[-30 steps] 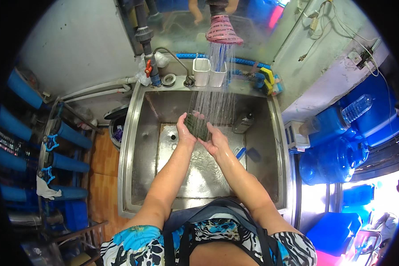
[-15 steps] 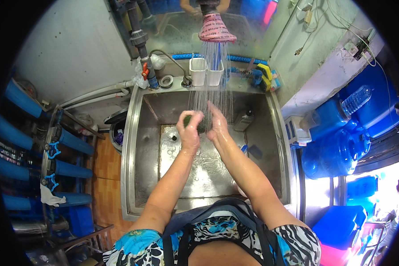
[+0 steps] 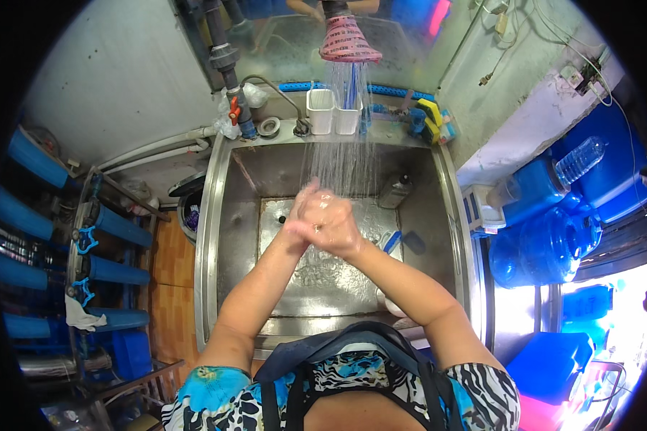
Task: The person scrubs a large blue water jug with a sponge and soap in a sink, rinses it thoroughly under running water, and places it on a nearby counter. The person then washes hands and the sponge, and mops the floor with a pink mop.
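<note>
The right hand point(image 3: 336, 225) lay over the left hand point(image 3: 306, 199) above the sink point(image 3: 239, 287), its fingers bent and pressed close. The stream of water point(image 3: 341, 161) stood just beyond both, its long axis running down from the pink-wrapped shower head point(image 3: 349, 43), and nearer the right. The palms were hidden, so whether the fingers held anything could not be told

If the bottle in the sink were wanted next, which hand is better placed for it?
Probably the right hand: it is nearer the bottle, which sits toward the right back corner of the sink. The left hand is farther off and partly hidden by the right.
</note>
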The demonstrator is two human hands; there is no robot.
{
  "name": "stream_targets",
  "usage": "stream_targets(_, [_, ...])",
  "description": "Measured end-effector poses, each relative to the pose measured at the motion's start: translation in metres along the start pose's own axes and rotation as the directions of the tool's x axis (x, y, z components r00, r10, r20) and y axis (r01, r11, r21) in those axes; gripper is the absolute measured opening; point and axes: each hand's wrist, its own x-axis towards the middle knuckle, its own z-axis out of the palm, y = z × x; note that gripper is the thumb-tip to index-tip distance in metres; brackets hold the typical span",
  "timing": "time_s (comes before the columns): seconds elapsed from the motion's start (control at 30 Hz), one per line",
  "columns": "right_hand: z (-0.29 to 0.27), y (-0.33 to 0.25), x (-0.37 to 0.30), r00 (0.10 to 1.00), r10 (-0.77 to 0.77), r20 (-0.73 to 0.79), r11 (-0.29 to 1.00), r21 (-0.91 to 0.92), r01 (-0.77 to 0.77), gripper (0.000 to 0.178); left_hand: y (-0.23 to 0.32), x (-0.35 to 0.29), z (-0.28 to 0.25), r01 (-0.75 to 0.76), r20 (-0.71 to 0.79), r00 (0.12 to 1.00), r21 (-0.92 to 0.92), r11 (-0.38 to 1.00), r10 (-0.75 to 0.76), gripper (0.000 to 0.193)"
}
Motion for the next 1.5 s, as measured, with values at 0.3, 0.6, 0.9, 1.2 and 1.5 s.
stream_targets(0.3, [0.022,-0.038,-0.074,0.814,-0.323,0.482,0.883,-0.155,0.442,0.033,-0.014,-0.009,0.019,0.405,0.165,0.716,0.692,0.597,-0.678,0.035])
stream_targets(0.6, [0.055,-0.022,-0.138,0.535,-0.124,0.836,0.905,-0.127,0.407,0.02,-0.079,-0.012,0.002,-0.184,0.123,0.722,0.983,-0.017,-0.681,0.039])
stream_targets(0.9, [0.051,-0.015,-0.174,0.412,-0.029,0.911,0.934,-0.123,0.337,0.016,-0.16,-0.008,-0.031,-0.345,0.066,0.701,0.903,-0.256,-0.71,0.038])
stream_targets(1.2, [-0.09,-0.003,-0.144,0.934,-0.029,0.357,0.961,-0.246,0.124,0.034,-0.085,0.064,0.0,0.681,0.204,0.566,0.43,0.592,-0.799,0.051])
stream_targets(1.5, [-0.298,-0.014,-0.201,0.523,0.605,-0.601,0.786,0.343,-0.515,0.063,-0.086,0.18,-0.085,0.476,-0.273,0.866,0.191,0.859,-0.419,0.041])
